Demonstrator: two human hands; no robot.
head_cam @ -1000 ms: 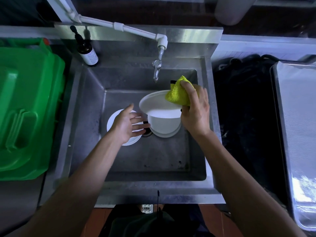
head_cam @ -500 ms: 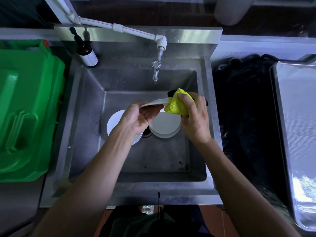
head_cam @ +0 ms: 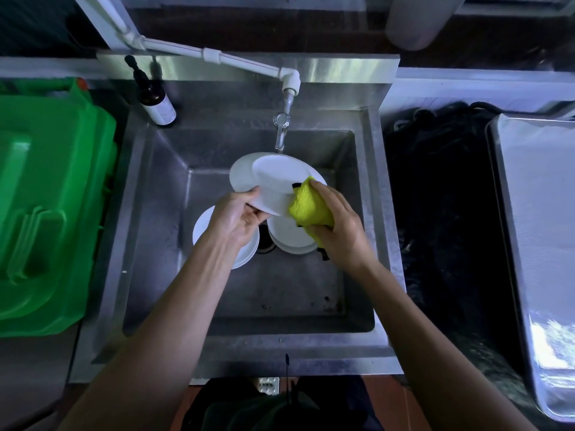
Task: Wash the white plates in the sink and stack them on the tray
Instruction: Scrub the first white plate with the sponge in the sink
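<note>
My left hand (head_cam: 238, 217) grips the near edge of a white plate (head_cam: 267, 178), held tilted above the steel sink (head_cam: 155, 244) under the tap (head_cam: 281, 132). My right hand (head_cam: 337, 227) holds a yellow cloth (head_cam: 308, 206) pressed against the plate's right side. Two more piles of white plates lie on the sink floor: one (head_cam: 202, 227) partly hidden beneath my left hand, another (head_cam: 291, 239) beneath the cloth. The metal tray (head_cam: 535, 213) lies at the far right.
A green plastic bin (head_cam: 46, 206) stands left of the sink. A dark soap bottle (head_cam: 155, 98) sits at the sink's back left corner. Black fabric (head_cam: 435, 197) fills the gap between sink and tray. No water visibly runs from the tap.
My left hand rose from the sink-floor plate and took hold of the lifted plate. The plate turned to face upward, and the cloth moved onto its right side.
</note>
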